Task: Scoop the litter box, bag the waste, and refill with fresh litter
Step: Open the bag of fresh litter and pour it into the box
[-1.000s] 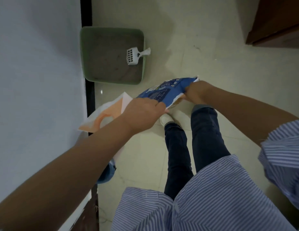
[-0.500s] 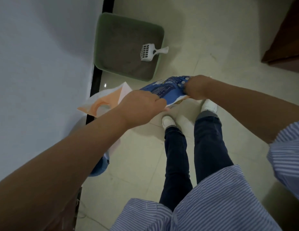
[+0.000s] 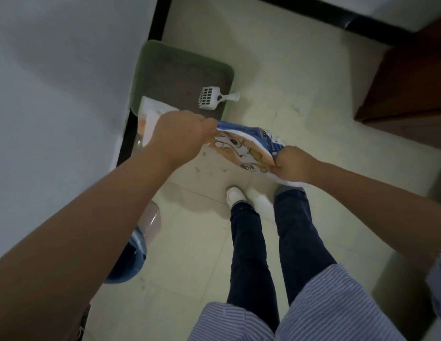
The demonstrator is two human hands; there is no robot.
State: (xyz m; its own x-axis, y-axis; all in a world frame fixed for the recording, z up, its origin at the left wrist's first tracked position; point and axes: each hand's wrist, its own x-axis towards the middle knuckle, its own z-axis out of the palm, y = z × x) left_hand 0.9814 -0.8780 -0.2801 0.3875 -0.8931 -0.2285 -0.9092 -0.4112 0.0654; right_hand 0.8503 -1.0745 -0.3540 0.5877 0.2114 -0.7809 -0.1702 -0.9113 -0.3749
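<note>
Blue-edged litter bag (image 3: 249, 146) pinched between both fists: left hand (image 3: 182, 136) clenched on left end, right hand (image 3: 292, 166) on right; green litter box (image 3: 140, 77) far left, white scoop (image 3: 210, 98) at its rim

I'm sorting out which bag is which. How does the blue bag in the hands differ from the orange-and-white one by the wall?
The blue bag is held up between the left hand and the right hand; the orange-and-white bag is in neither hand. The blue one shows cartoon print; the other looks plain. Both look like flexible packaging.

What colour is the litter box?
Green, with grey-brown litter inside; the litter box shows best in the head view.
</note>
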